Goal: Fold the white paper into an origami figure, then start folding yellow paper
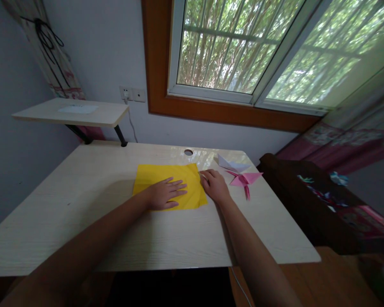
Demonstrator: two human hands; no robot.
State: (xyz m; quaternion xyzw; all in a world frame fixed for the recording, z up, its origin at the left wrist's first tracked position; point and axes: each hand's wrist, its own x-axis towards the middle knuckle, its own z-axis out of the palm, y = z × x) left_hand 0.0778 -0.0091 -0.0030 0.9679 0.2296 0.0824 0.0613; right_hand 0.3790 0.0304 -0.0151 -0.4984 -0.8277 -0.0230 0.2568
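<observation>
Both hands lie open: left hand flat on the yellow paper, its long axis left-right, right hand touching its edge.

Desk is pale wood-grain laminate, smooth with glossy glare toward twelve o'clock; yellow sheet under the left hand is matt, creased paper; pink and white folded pieces at two o'clock are matt paper; window frame is varnished wood.
</observation>
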